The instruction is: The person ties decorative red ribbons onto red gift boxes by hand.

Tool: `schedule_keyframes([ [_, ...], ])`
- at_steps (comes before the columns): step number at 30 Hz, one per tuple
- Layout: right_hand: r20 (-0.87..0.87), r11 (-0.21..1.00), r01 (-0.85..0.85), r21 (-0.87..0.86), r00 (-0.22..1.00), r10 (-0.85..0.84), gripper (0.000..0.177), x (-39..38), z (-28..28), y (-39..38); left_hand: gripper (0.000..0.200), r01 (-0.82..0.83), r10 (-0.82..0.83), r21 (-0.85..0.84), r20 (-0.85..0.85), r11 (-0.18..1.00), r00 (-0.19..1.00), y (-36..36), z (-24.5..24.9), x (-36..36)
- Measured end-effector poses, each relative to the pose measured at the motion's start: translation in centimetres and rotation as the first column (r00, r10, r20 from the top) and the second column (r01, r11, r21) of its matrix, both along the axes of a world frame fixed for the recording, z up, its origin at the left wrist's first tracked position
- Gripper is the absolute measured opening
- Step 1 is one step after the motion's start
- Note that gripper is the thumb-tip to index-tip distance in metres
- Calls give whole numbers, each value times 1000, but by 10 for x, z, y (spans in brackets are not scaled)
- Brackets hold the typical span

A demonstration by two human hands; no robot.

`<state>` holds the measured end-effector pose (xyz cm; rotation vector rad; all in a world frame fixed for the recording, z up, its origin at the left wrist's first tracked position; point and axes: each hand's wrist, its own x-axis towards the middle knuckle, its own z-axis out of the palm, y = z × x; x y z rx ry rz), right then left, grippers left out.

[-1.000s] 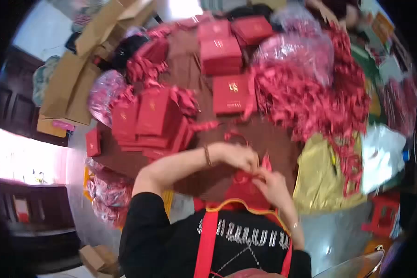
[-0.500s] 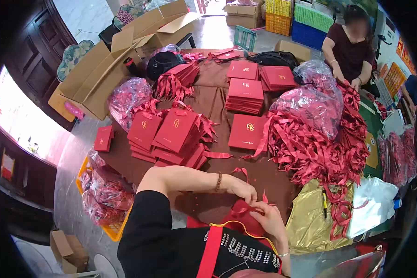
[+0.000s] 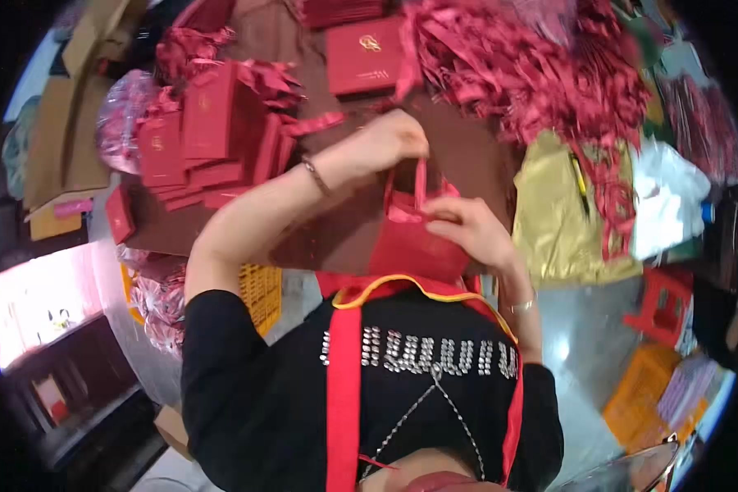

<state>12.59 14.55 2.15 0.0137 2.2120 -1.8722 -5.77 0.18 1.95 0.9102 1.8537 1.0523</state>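
Close to my body at the table's near edge is a red bag [image 3: 414, 246] with a ribbon at its top. My left hand [image 3: 395, 139] is closed above it, pinching a red ribbon [image 3: 420, 182] that runs up from the bag's opening. At the bag's upper right edge, my right hand [image 3: 467, 225] has its fingers pressed together on the rim. A flat red bag with a gold logo [image 3: 365, 56] lies beyond my hands. To the left stand stacks of similar red bags [image 3: 209, 115].
Loose red ribbons [image 3: 533, 74] are heaped at the back right of the brown table [image 3: 467, 139]. Gold plastic [image 3: 549, 213] and a white bag [image 3: 664, 197] lie at the right. A yellow crate [image 3: 262, 297] and a red stool [image 3: 662, 305] stand below table height.
The view has tilted downward, so the co-worker is out of frame. My left hand has risen from beside my right hand, drawing the ribbon up from the bag.
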Motion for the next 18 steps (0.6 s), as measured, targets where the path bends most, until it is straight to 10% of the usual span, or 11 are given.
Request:
schedule_keyframes([
  [5,62,999,-41,26,997,39,25,-7,9,-1,13,-143,155,131,-87,981,984,-5,-18,-9],
  [11,-25,996,68,56,997,-67,28,-5,-8,1,30,-300,257,90,324,950,910,-13,-12,19],
  [18,47,982,93,162,994,-101,30,-6,-1,3,51,131,-193,-267,-221,955,956,-63,2,41],
])
